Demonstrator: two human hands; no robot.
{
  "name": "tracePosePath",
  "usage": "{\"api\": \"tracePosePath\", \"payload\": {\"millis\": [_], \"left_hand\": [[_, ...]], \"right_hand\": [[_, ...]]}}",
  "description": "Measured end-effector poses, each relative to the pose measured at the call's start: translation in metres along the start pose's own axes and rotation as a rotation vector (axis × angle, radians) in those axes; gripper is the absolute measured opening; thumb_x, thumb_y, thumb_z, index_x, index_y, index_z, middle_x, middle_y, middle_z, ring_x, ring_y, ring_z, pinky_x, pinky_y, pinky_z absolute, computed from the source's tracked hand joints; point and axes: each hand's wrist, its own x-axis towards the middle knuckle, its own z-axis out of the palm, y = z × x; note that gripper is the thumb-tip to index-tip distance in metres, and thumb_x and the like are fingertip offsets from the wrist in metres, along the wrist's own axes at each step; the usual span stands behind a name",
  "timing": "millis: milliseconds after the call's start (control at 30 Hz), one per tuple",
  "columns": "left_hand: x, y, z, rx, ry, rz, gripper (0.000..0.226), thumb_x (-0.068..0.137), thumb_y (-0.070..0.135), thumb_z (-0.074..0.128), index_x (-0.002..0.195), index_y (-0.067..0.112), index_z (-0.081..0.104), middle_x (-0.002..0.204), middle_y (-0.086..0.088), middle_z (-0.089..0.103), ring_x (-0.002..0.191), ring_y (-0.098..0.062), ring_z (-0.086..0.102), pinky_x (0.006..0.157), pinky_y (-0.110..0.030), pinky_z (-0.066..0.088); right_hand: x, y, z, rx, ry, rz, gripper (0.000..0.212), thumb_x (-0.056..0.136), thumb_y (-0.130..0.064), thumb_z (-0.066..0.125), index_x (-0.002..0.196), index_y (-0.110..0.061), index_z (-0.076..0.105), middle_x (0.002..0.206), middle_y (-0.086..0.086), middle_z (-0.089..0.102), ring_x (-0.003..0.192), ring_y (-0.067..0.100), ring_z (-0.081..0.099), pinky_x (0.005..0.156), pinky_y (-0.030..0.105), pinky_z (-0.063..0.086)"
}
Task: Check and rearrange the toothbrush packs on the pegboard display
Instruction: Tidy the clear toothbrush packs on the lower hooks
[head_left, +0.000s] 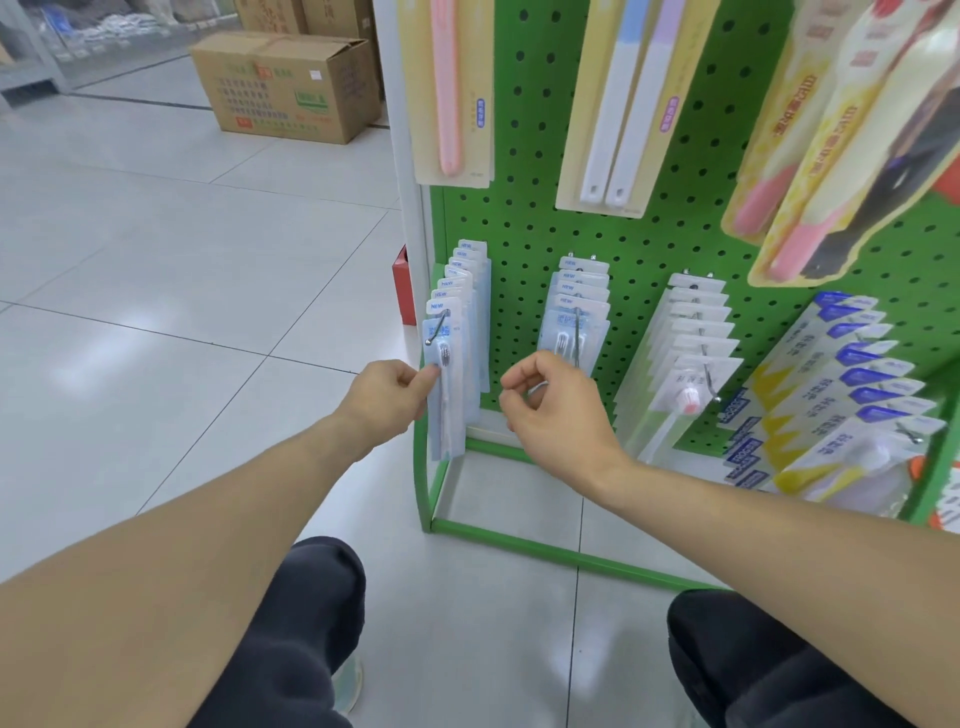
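- The left hand (390, 395) pinches the front toothbrush pack (445, 384) of the leftmost row, low on the green pegboard (524, 218), at the pack's left edge.
- That pack hangs upright on its hook (437, 328), long axis vertical, just right of those fingers (430, 375).
- The right hand (553, 402), fingers curled and seemingly empty, sits just below the second row of packs (574, 317); the left hand is nearer the held pack.
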Motion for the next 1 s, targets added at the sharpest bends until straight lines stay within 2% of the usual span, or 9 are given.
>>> {"api": "tracePosePath", "payload": {"millis": [167, 333, 433, 533, 600, 667, 767, 867, 1000], "left_hand": [[-0.001, -0.003, 0.006, 0.244, -0.150, -0.153, 0.035, 0.100, 0.030, 0.054, 0.097, -0.003, 0.065, 0.103, -0.021, 0.073, 0.089, -0.036, 0.071, 0.081, -0.043, 0.062], [-0.015, 0.015, 0.036, 0.300, -0.372, -0.008, 0.017, 0.099, 0.019, 0.055, 0.096, 0.005, 0.065, 0.095, -0.009, 0.073, 0.073, -0.020, 0.072, 0.071, -0.035, 0.060], [-0.015, 0.034, 0.055, 0.173, -0.254, 0.146, 0.011, 0.101, 0.019, 0.053, 0.104, 0.014, 0.062, 0.096, -0.006, 0.070, 0.075, -0.016, 0.068, 0.068, -0.030, 0.056], [-0.011, 0.056, 0.070, 0.140, -0.101, 0.292, 0.037, 0.101, 0.007, 0.046, 0.137, 0.011, 0.052, 0.124, -0.007, 0.064, 0.108, -0.021, 0.063, 0.089, -0.026, 0.049], [-0.010, 0.068, 0.079, 0.089, -0.054, 0.336, 0.049, 0.098, -0.004, 0.042, 0.146, 0.007, 0.043, 0.139, -0.009, 0.056, 0.125, -0.022, 0.055, 0.102, -0.025, 0.041], [-0.006, 0.075, 0.086, 0.037, -0.013, 0.355, 0.050, 0.096, -0.007, 0.041, 0.144, 0.005, 0.046, 0.132, -0.008, 0.059, 0.121, -0.019, 0.056, 0.103, -0.026, 0.042], [0.001, 0.078, 0.090, -0.022, 0.015, 0.354, 0.029, 0.096, -0.001, 0.048, 0.123, 0.005, 0.058, 0.108, -0.004, 0.065, 0.097, -0.019, 0.062, 0.088, -0.029, 0.050], [0.006, 0.075, 0.083, 0.001, 0.055, 0.402, 0.001, 0.098, 0.011, 0.060, 0.099, 0.012, 0.060, 0.082, 0.002, 0.062, 0.077, -0.018, 0.059, 0.076, -0.033, 0.052], [-0.006, 0.068, 0.064, 0.067, -0.021, 0.459, 0.007, 0.097, 0.021, 0.064, 0.094, 0.014, 0.063, 0.081, -0.003, 0.066, 0.073, -0.019, 0.059, 0.071, -0.031, 0.051]], "right_hand": [[-0.010, 0.012, -0.010, -0.208, -0.127, -0.017, 0.007, 0.092, -0.013, 0.062, 0.093, -0.020, 0.062, 0.084, -0.009, 0.064, 0.069, 0.003, 0.058, 0.059, 0.010, 0.042], [-0.004, 0.015, -0.027, -0.208, 0.040, -0.013, 0.009, 0.091, -0.005, 0.058, 0.092, -0.013, 0.062, 0.080, -0.008, 0.060, 0.068, 0.004, 0.056, 0.062, 0.012, 0.044], [0.001, 0.011, -0.034, -0.227, 0.153, -0.030, 0.020, 0.089, 0.004, 0.052, 0.102, -0.011, 0.054, 0.104, 0.002, 0.054, 0.087, 0.015, 0.054, 0.076, 0.023, 0.042], [0.009, 0.003, -0.040, -0.275, 0.251, -0.091, 0.059, 0.077, 0.019, 0.049, 0.129, -0.009, 0.047, 0.133, 0.007, 0.039, 0.119, 0.020, 0.044, 0.093, 0.019, 0.037], [0.017, -0.001, -0.043, -0.376, 0.266, -0.119, 0.076, 0.071, 0.022, 0.048, 0.140, -0.010, 0.042, 0.143, 0.008, 0.035, 0.125, 0.027, 0.038, 0.099, 0.029, 0.040], [0.023, -0.003, -0.047, -0.439, 0.229, -0.102, 0.081, 0.072, 0.021, 0.050, 0.146, -0.011, 0.039, 0.146, 0.009, 0.036, 0.126, 0.029, 0.037, 0.102, 0.033, 0.039], [0.029, -0.004, -0.051, -0.490, 0.205, -0.132, 0.065, 0.079, 0.018, 0.051, 0.138, -0.009, 0.050, 0.136, 0.010, 0.047, 0.121, 0.028, 0.042, 0.098, 0.027, 0.036], [0.030, -0.005, -0.056, -0.434, 0.210, -0.184, 0.030, 0.092, 0.007, 0.051, 0.117, -0.008, 0.060, 0.121, 0.009, 0.054, 0.110, 0.028, 0.054, 0.095, 0.037, 0.045], [0.022, -0.008, -0.061, -0.388, 0.155, -0.208, 0.018, 0.097, 0.000, 0.052, 0.109, -0.009, 0.062, 0.112, 0.005, 0.053, 0.098, 0.025, 0.059, 0.089, 0.044, 0.050]]}}
